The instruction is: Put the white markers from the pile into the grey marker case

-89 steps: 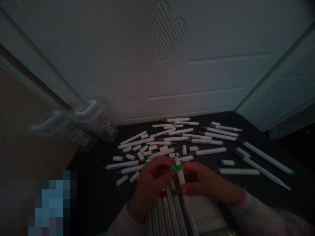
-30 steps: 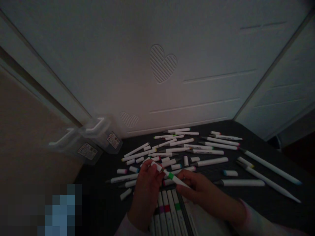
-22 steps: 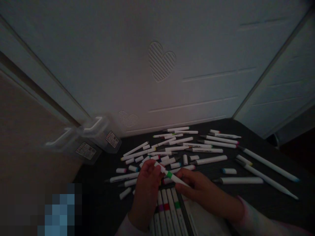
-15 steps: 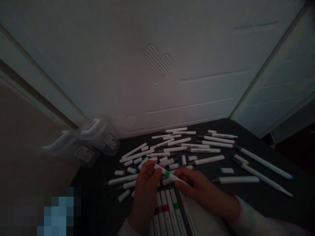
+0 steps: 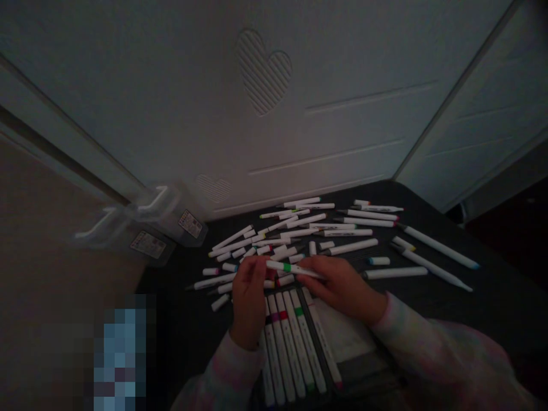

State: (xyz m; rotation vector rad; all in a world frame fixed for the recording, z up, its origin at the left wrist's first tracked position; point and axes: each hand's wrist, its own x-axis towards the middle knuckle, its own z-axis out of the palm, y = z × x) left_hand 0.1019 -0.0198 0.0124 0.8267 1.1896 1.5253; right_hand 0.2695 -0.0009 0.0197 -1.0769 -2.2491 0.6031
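A white marker (image 5: 277,265) with a green band lies across between my two hands, its capped end to the left. The fingers of my left hand (image 5: 250,297) are closed at the cap end. My right hand (image 5: 342,285) grips the other end, hiding part of the barrel. Just below my hands, a row of capped markers (image 5: 292,345) with coloured bands lies side by side. One more white marker (image 5: 323,342) rests to the right of that row, past a dark divider.
Uncapped markers (image 5: 349,246) and loose caps (image 5: 379,261) are scattered over the dark tabletop (image 5: 445,319). Two clear plastic bins (image 5: 188,225) with labels stand at the left. A white panel (image 5: 342,142) with embossed hearts rises behind the table. A pixelated patch covers the lower left.
The view has tilted down, so the table sits higher in the picture. My hands still hold the green-banded marker, which now lies more level.
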